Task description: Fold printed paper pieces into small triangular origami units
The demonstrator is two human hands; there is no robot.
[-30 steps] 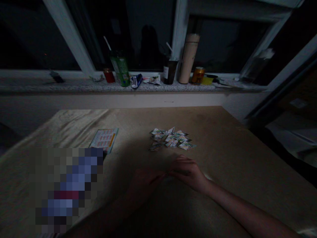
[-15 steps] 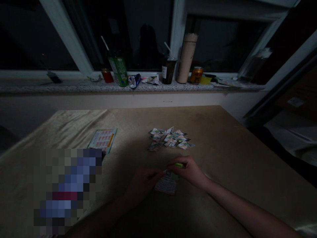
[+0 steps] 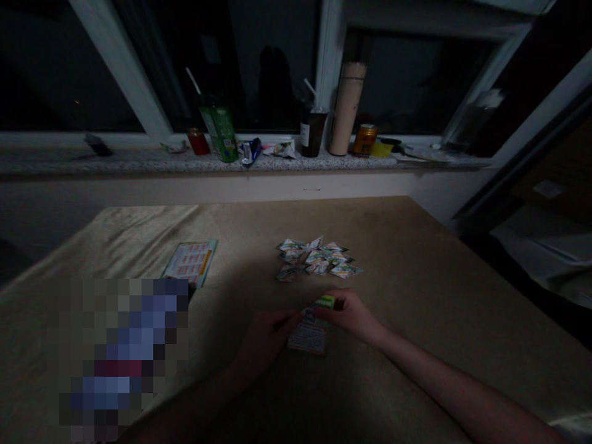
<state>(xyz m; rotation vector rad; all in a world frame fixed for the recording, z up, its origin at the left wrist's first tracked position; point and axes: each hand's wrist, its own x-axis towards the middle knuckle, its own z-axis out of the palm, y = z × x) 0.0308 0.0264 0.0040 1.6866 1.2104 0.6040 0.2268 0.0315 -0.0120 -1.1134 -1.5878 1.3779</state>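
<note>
A small printed sheet of paper is held just above the table, close to my body. My left hand pinches its upper left side, thumb and finger together. At its upper right, my right hand grips the same paper with bent fingers, and a bright green part of it shows between them. Beyond my hands lies a cluster of several pointed, folded paper pieces with white, green and orange print. The dim light hides the finer folds.
A flat stack of printed sheets lies at the left, beside a blurred-out bluish object. Along the windowsill stand a green bottle, a dark cup with a straw, a tall beige flask and an orange can.
My right hand has shifted its fingers, and more of the paper's green part shows above them. My left hand keeps its pinch. The folded pieces lie as before.
</note>
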